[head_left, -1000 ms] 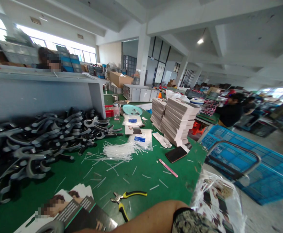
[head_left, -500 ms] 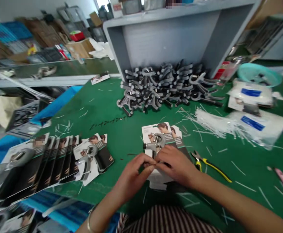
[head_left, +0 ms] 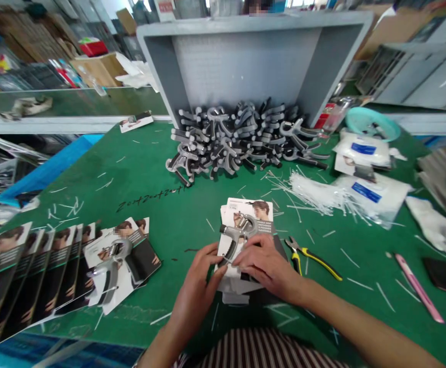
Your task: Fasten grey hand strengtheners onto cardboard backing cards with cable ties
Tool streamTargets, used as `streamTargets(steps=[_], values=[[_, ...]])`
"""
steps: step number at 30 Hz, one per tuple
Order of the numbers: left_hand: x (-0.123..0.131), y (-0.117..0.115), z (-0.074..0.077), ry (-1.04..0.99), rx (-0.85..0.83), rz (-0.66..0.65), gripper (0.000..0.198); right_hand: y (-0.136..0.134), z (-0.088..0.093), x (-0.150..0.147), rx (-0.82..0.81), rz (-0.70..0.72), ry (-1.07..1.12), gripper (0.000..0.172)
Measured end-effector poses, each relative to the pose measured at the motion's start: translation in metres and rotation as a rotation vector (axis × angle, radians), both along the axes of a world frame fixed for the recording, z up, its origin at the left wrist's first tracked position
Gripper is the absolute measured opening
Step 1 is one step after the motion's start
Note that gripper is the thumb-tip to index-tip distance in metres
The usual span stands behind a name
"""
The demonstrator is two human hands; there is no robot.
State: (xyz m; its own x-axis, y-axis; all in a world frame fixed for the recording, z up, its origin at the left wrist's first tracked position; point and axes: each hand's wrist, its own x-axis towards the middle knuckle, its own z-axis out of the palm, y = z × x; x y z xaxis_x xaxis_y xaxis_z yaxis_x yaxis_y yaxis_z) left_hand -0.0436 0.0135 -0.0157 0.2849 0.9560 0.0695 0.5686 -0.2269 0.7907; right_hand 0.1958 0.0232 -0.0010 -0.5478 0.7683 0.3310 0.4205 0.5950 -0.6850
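Observation:
A grey hand gripper lies on a printed backing card, on top of a small stack of such cards on the green table. My left hand pinches at the card's left edge beside the gripper's handle. My right hand rests over the lower part of the card, fingertips meeting the left hand's. Whatever thin thing the fingers pinch is too small to make out. A heap of loose grey hand grippers lies beyond the card.
Finished carded grippers fan out in a row at the left. Yellow-handled cutters lie right of my hands. White cable ties, bagged ties, a pink knife and a grey shelf are further off.
One second ago the view faced right across the hall; it has swung back to the table. Since half a second ago my hands stay together on the card, almost unmoved.

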Motion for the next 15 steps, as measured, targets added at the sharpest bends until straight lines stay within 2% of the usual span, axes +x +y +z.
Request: streamTargets(steps=[2, 4, 6, 7, 8, 10, 13, 15], values=[[-0.003, 0.003, 0.004, -0.029, -0.111, -0.036, 0.014, -0.027, -0.005, 0.034, -0.009, -0.276, -0.079, 0.014], [-0.004, 0.008, 0.007, -0.041, -0.209, 0.051, 0.023, -0.057, -0.017, 0.072, -0.008, -0.632, -0.231, 0.025], [0.0, 0.016, 0.012, -0.018, -0.258, 0.136, 0.043, -0.084, -0.036, 0.103, -0.018, -0.805, -0.463, 0.054], [0.005, 0.021, 0.014, 0.006, -0.261, 0.14, 0.054, -0.094, -0.045, 0.113, -0.068, -0.846, -0.565, 0.066], [0.01, 0.027, 0.016, 0.036, -0.256, 0.117, 0.06, -0.102, -0.052, 0.118, -0.107, -0.856, -0.643, 0.075], [0.021, 0.038, 0.022, 0.1, -0.253, 0.041, 0.055, -0.106, -0.061, 0.119, -0.163, -0.815, -0.717, 0.083], [0.027, 0.051, 0.033, 0.176, -0.298, 0.005, 0.041, -0.09, -0.057, 0.116, -0.223, -0.681, -0.654, 0.073], [0.018, 0.053, 0.042, 0.163, -0.32, 0.059, 0.04, -0.076, -0.047, 0.123, -0.302, -0.59, -0.558, 0.065]])
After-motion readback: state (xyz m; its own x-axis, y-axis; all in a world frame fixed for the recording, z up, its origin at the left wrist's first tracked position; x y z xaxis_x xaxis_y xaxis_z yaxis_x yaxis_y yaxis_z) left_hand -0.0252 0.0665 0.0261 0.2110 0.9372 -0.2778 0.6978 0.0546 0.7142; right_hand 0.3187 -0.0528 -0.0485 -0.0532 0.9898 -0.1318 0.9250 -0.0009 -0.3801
